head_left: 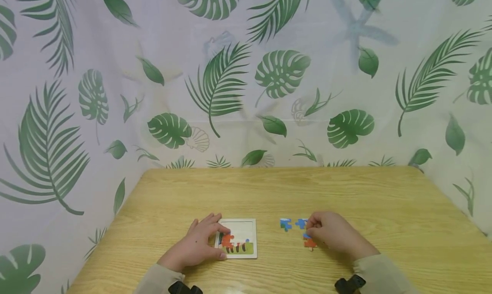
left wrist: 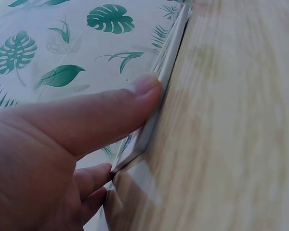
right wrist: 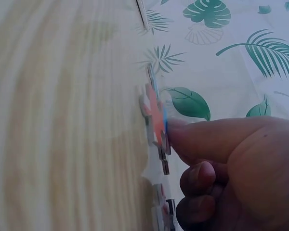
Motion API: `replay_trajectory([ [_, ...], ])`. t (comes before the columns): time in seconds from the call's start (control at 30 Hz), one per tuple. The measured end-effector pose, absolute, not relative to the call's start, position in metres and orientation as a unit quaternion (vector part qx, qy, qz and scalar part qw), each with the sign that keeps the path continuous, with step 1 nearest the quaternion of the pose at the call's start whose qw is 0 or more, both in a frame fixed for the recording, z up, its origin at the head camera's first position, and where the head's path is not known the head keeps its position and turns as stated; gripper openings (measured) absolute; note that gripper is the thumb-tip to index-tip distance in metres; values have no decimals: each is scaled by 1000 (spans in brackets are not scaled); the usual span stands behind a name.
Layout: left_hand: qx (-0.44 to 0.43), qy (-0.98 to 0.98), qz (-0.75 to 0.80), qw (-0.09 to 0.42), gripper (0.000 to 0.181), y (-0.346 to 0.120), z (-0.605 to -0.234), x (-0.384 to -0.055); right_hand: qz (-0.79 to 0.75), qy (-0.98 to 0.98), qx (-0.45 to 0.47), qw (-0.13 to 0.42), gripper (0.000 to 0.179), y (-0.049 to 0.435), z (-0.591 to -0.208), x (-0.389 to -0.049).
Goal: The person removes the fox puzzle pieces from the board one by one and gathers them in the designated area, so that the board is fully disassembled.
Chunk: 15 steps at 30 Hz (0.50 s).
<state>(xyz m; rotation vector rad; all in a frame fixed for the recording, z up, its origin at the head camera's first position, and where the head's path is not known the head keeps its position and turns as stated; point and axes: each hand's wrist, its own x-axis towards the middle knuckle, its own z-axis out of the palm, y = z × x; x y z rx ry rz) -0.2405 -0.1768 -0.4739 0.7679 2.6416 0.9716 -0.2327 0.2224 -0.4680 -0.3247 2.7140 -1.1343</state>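
My left hand (head_left: pixel 196 244) rests on the left side of a white-framed puzzle board (head_left: pixel 255 242). Its thumb lies along the near edge, index finger over the frame, other fingers around the far left corner. Inside the board, red and green-striped puzzle pieces (head_left: pixel 240 248) fill the lower part; the upper part shows bare white. To the right, my right hand (head_left: pixel 331 230) has thumb and index finger together at a blue-and-red puzzle piece (head_left: pixel 309 243), pinching its blue end. In the right wrist view the thumb tip meets this orange-red piece (right wrist: pixel 156 118); the index fingertip is hidden.
A blue-and-green puzzle piece (head_left: pixel 285 224) and a blue piece (head_left: pixel 300 223) lie between the board and my right hand, the latter partly covered by its fingers. The wooden table (head_left: pixel 269 191) reaches back to a leaf-printed cloth (head_left: pixel 238 153).
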Motion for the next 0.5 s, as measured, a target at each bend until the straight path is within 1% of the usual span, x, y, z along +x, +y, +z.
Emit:
replay_trajectory([
  [0.5, 267, 896, 336, 111, 51, -178, -473, -239, -340, 931, -104, 79, 9, 220, -467, -232],
])
